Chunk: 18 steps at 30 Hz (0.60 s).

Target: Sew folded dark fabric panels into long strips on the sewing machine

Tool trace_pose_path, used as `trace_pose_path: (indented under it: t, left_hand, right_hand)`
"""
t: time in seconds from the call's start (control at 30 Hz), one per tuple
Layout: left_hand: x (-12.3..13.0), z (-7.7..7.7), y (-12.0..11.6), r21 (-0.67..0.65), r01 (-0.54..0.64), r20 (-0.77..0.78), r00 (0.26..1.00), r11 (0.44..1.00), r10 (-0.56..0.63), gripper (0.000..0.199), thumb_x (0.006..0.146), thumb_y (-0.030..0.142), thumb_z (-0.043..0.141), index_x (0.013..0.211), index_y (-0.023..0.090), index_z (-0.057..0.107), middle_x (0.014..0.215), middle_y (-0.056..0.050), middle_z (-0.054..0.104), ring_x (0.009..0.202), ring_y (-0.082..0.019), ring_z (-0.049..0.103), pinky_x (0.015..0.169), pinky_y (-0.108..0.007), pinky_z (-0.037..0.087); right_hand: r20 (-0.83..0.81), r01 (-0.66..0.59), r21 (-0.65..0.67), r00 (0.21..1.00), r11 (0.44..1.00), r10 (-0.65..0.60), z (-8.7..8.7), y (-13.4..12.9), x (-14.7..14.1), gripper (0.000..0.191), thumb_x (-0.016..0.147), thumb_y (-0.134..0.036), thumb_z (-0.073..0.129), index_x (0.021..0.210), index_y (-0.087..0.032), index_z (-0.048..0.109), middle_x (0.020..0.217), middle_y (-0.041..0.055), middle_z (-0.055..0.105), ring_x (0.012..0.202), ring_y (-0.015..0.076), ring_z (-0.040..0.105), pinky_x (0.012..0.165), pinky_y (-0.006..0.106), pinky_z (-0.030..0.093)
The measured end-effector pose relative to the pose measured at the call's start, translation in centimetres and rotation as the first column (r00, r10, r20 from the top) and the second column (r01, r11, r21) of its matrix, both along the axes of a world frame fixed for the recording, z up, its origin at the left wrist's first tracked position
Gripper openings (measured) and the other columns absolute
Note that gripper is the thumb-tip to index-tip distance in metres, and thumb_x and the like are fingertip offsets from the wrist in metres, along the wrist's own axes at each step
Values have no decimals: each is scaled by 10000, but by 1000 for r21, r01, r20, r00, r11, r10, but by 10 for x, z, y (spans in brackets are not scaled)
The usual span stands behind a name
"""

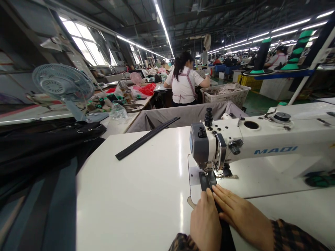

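A black fabric strip (227, 233) runs from the lower edge of the view up under the needle area of a white sewing machine (274, 146). My left hand (205, 219) is curled at the strip's left side, with its fingers closed on the edge. Lying flat with fingers stretched, my right hand (242, 212) presses on the strip from the right. Both sets of fingertips are just in front of the presser foot (206, 171). A second, narrow black strip (146, 139) lies on the white table (125, 202), left of the machine.
Dark fabric (39, 150) is piled along the left side. A fan (62, 85) stands behind it. Beyond the table are a grey cloth-lined bin (167, 115), a seated co-worker (183, 82) and a basket of fabric (226, 93). Thread cones (262, 57) stand at right.
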<state>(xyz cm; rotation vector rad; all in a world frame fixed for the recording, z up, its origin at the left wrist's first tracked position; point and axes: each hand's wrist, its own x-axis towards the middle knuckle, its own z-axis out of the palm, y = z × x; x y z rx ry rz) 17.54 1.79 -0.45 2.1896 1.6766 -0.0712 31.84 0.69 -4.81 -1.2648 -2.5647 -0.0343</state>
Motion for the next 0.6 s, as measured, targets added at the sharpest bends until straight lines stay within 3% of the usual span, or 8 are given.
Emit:
trace_pose_path:
  t: [0.13,0.43,0.53,0.6]
  left_hand:
    - [4,3,2,-3,16,-10,1000,1000,-16,448,801,59,304,1246,72,351,1071,-148,509,922,-229,550,782,-350,454]
    - [11,8,36,105,-23,54,998,994,17,306,797,97,335,1061,112,489,995,-113,530,828,-219,582,711,-327,461]
    - [2,5,18,114,-52,68,997,992,45,346,834,142,294,1152,129,428,990,-111,553,815,-205,593,715,-315,459]
    - [-8,-3,-14,111,-81,159,985,991,63,360,848,176,277,1186,144,398,1012,-107,563,850,-191,592,748,-294,452]
  right_hand:
    - [5,7,-29,1000,1000,-6,1,0,0,486,860,-261,413,1316,-141,296,1344,58,345,1227,180,314,992,334,350]
    - [-66,90,-28,994,996,-92,3,18,-7,398,868,-206,352,1248,-106,409,1317,97,389,1213,193,341,998,350,339]
    - [-75,139,-16,987,990,-140,-2,-4,-12,395,874,-213,347,1243,-91,412,1316,111,385,1205,208,353,989,371,353]
    - [-122,206,8,971,979,-203,-8,-32,-17,407,876,-216,344,1260,-87,388,1319,117,378,1198,219,363,970,382,379]
